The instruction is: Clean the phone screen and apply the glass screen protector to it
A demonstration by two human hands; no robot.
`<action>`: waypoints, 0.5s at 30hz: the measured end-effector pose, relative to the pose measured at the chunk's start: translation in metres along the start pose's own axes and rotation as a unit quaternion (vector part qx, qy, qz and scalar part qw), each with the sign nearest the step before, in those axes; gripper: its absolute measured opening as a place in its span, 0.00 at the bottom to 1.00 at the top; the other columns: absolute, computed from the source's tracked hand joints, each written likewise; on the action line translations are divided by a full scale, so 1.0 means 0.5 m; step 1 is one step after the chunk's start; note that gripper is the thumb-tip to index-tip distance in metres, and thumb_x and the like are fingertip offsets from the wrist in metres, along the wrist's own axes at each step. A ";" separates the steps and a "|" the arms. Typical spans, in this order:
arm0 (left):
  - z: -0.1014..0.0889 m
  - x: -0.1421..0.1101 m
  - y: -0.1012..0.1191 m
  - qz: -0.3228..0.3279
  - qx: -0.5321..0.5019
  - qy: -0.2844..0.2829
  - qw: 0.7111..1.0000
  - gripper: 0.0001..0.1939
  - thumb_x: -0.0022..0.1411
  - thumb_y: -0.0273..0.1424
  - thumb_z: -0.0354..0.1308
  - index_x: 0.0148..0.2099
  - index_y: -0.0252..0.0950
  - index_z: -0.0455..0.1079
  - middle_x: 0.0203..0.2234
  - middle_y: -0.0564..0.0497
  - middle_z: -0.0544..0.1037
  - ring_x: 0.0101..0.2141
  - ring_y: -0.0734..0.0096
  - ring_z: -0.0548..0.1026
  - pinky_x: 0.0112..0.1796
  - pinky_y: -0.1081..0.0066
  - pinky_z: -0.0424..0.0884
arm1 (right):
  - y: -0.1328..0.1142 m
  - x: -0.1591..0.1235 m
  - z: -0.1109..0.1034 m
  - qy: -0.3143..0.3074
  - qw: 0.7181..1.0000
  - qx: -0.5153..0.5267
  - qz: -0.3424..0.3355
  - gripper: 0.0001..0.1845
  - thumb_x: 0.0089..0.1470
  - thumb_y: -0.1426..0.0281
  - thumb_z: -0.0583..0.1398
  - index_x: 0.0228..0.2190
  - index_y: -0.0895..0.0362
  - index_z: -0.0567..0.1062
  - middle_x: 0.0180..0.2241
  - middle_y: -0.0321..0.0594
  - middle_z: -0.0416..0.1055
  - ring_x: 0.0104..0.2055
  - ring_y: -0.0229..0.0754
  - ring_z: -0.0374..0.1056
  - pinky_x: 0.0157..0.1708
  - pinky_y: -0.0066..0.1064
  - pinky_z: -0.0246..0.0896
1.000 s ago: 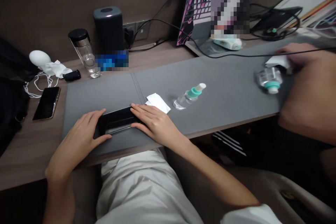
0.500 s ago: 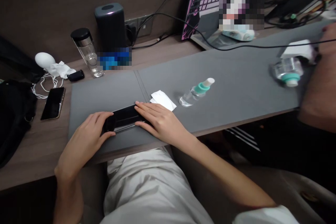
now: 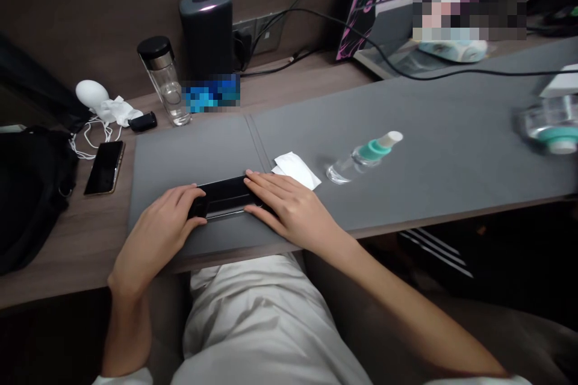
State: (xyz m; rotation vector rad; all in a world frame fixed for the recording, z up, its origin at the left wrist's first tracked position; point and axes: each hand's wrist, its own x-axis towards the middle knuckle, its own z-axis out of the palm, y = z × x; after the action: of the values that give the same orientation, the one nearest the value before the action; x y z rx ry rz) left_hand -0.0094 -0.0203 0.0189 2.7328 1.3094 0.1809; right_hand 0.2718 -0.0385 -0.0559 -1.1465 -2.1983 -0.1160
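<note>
A black smartphone (image 3: 226,197) lies crosswise on the grey desk mat, its dark glossy face up. My left hand (image 3: 163,222) grips its left end, thumb on the near edge and fingers curled over the far edge. Across the right end is my right hand (image 3: 291,204), fingers together on the far side and thumb at the near edge. Both palms cover the phone's ends. Just beyond my right hand lies a folded white tissue (image 3: 297,169). Farther right stands a clear spray bottle (image 3: 361,156) with a teal collar and white top.
Along the left are a second phone (image 3: 105,168), a black bag (image 3: 34,198) and a white rounded object (image 3: 91,93) with cords. A glass bottle (image 3: 174,96) and dark cylinder-like device (image 3: 206,36) stand behind. A black cable (image 3: 433,78) crosses the back; another clear bottle (image 3: 553,123) is at right.
The view has swung right to left-shifted framing: everything appears farther right, and another person's arm at the right edge has left the picture. Both hands keep their hold on the smartphone.
</note>
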 end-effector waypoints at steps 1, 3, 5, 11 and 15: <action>0.000 0.000 0.002 -0.001 0.004 0.000 1.000 0.20 0.74 0.32 0.64 0.63 0.39 0.65 0.61 0.44 0.77 0.61 0.53 0.76 0.58 0.54 0.74 | 0.000 -0.001 0.000 -0.001 1.000 0.003 0.001 0.22 0.73 0.63 0.60 0.60 0.63 0.76 0.62 0.56 0.75 0.62 0.55 0.76 0.60 0.51 0.76; -0.001 0.000 0.004 -0.004 0.006 0.000 1.000 0.18 0.73 0.31 0.64 0.61 0.40 0.66 0.60 0.44 0.78 0.60 0.53 0.77 0.57 0.55 0.75 | 0.000 -0.001 0.001 0.000 1.000 0.010 0.003 0.23 0.72 0.64 0.60 0.61 0.64 0.76 0.62 0.57 0.75 0.62 0.56 0.76 0.60 0.52 0.76; 0.000 0.001 0.003 -0.010 -0.005 0.000 1.000 0.18 0.72 0.32 0.65 0.60 0.40 0.66 0.60 0.45 0.78 0.59 0.53 0.77 0.56 0.56 0.75 | -0.001 -0.002 0.001 0.004 1.000 0.010 0.002 0.23 0.72 0.65 0.60 0.61 0.64 0.76 0.62 0.57 0.75 0.62 0.56 0.76 0.60 0.52 0.76; 0.003 0.002 -0.013 -0.027 -0.048 -0.006 0.998 0.21 0.71 0.34 0.67 0.61 0.43 0.64 0.60 0.47 0.76 0.60 0.55 0.75 0.58 0.56 0.73 | -0.003 0.000 0.000 0.010 1.000 -0.020 -0.013 0.21 0.73 0.64 0.59 0.58 0.66 0.77 0.61 0.57 0.77 0.60 0.55 0.78 0.59 0.48 0.77; 0.005 0.005 -0.012 -0.026 -0.042 -0.012 0.999 0.26 0.71 0.39 0.67 0.65 0.42 0.63 0.60 0.47 0.75 0.60 0.55 0.75 0.58 0.55 0.73 | -0.003 0.001 -0.001 0.011 1.000 -0.020 -0.015 0.21 0.73 0.64 0.59 0.58 0.67 0.76 0.60 0.57 0.77 0.60 0.55 0.78 0.59 0.49 0.77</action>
State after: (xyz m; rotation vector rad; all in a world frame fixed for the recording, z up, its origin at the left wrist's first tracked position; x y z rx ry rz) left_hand -0.0120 -0.0145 0.0156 2.6207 1.3331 0.1929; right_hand 0.2704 -0.0392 -0.0550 -1.1288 -2.2038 -0.1848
